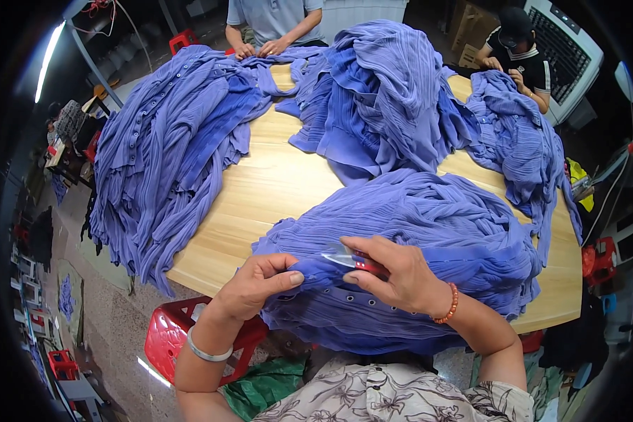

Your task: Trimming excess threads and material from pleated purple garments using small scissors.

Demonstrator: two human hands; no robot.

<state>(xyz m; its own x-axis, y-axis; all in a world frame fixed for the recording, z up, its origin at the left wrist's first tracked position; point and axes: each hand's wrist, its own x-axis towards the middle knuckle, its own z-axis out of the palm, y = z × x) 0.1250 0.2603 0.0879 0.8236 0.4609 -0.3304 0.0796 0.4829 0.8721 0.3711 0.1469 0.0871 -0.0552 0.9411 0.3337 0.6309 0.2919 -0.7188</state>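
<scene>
A large heap of purple-blue ribbed garments (415, 211) lies in front of me and hangs over the near table edge. My left hand (257, 285) pinches a fold of the garment between thumb and fingers. In my right hand (401, 274) is a pair of thread snips (339, 256) with silvery blades and a red grip. The blades point left, close to the pinched cloth. A row of metal eyelets (371, 302) runs along the garment just below my right hand.
The pale wooden table (274, 186) bears more purple-blue garment piles at left (169, 133), at centre back (387, 91) and at right (517, 141). Two people work across the table, one at the back (274, 17), one at far right (517, 49). A red stool (167, 337) stands below the near edge.
</scene>
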